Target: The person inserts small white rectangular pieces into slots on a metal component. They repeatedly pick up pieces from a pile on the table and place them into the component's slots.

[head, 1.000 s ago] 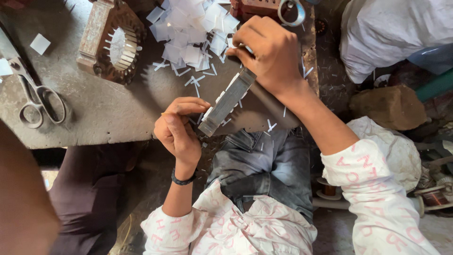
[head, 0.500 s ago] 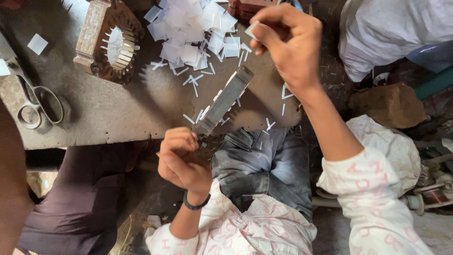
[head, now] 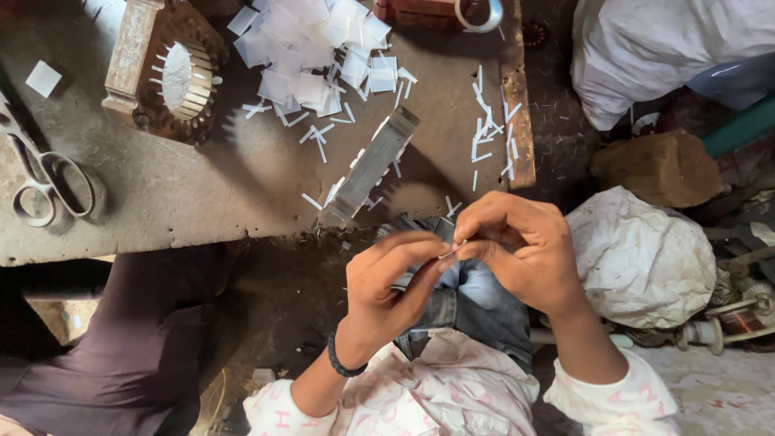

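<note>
My left hand (head: 386,292), with a dark band at the wrist, and my right hand (head: 521,250) meet over my lap, just off the table's near edge. Both pinch one small white paper strip (head: 454,249) between their fingertips. A flat grey metal bar (head: 371,165) lies slanted on the worn table (head: 202,202), free of both hands. Beyond it sits a pile of white paper squares (head: 315,48), with thin white strips (head: 492,129) scattered to the right.
A rusty motor stator (head: 165,73) with paper in its slots stands at the back left, scissors (head: 44,182) at the left edge. Another person's dark clothing (head: 121,347) is lower left. A brown block (head: 658,165), a white sack (head: 638,258) and a copper-wire spool (head: 735,323) lie to the right.
My right hand came down from the paper pile to my lap with a strip. My left hand let go of the metal bar and rose to meet it.
</note>
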